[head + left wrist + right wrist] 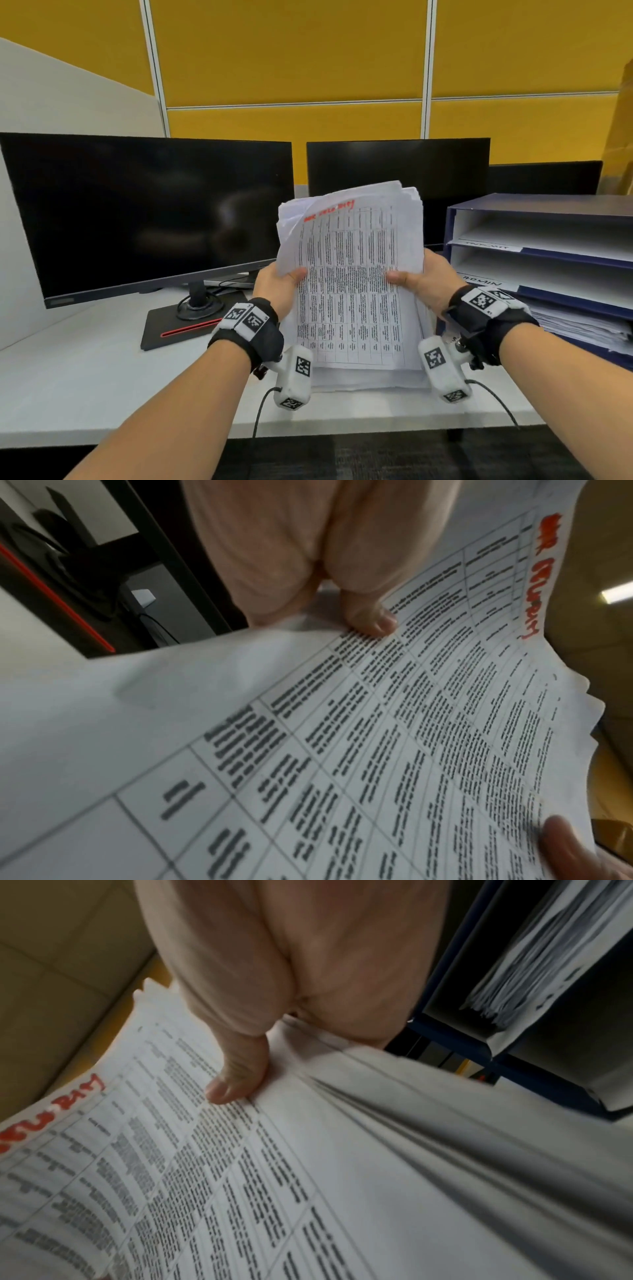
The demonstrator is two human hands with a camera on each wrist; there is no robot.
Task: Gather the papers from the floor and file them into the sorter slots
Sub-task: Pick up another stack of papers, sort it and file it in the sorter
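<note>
Head view: both hands hold a thick stack of papers [352, 284] upright-ish, tilted back, over the white desk [102, 370], w/ its lower edge down at or just above the desk top. Left hand [277, 286] grips the stack's left edge, thumb on the front sheet, other fingers hidden behind. Right hand [423, 279] grips the right edge the same way. Top sheet is a printed table w/ red handwriting at the top. Blue sorter [541, 260] stands just right of the stack; upper slots look bare, a lower slot holds sheets. Two dark monitors behind the stack, the larger monitor [147, 212] to its left.

Left wrist view: left hand's thumb [371, 620] presses the front sheet near the stack's edge, palm above it; the right hand's thumb shows at the far edge of the stack.

Right wrist view: right thumb [236, 1077] pinches the stack edge; many sheet edges fan below it. Sorter beside the stack, papers inside one slot.
</note>
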